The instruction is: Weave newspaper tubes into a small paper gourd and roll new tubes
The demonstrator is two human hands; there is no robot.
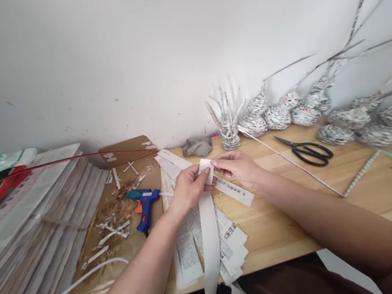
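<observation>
The left hand (190, 188) clamps the white end of a paper strip (210, 229) between thumb and bent fingers, the thumb lying flat on it, while the right hand (238, 168) has thumb and forefinger brought together at that end's edge, its other fingers loosely curled. The strip, to the right of the blue hot-glue gun (146, 207), hangs toward the lap in a long, smooth curve; it should be nearly weightless and limp, easy to crease or tear, and best pinched flat near its end. Also right of the gun, thin printed newspaper strips (230, 246) fan across a smooth wooden tabletop (276, 237). Slender paper scraps (114, 232) lie just left of the gun, a thick newspaper stack (56, 209) farther left. Beyond the gun, to its right, stand a spiky woven paper basket (230, 140) and ridged, gourd-shaped woven pieces (278, 117); black metal scissors (294, 145) lie well to its right.
</observation>
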